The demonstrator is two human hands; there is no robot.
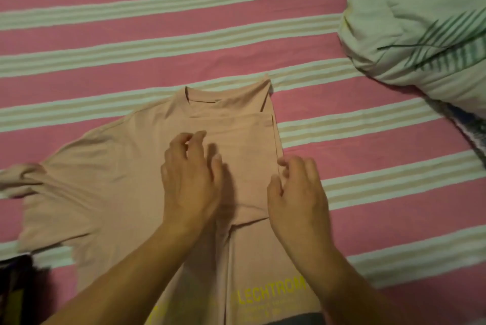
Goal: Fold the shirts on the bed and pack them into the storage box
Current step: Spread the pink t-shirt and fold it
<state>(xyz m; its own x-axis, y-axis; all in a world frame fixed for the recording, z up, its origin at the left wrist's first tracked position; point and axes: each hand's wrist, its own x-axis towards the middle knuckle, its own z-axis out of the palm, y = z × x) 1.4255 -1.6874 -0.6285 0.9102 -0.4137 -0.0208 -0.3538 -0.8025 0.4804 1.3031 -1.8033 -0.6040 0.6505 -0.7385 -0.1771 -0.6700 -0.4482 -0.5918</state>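
A beige-pink T-shirt (110,187) with yellow lettering near its hem lies flat on the bed, collar pointing away from me. Its right side and sleeve are folded inward over the body; the left sleeve still spreads out to the left. My left hand (190,180) hovers over or lightly touches the middle of the folded part, fingers loosely bent, holding nothing. My right hand (298,193) rests at the folded right edge, fingertips at the fabric edge; whether it pinches the cloth is unclear. No storage box is in view.
The bed sheet (157,43) is pink with pale green and beige stripes. A bunched pale green quilt (420,22) fills the upper right corner. A dark object (15,290) sits at the lower left edge.
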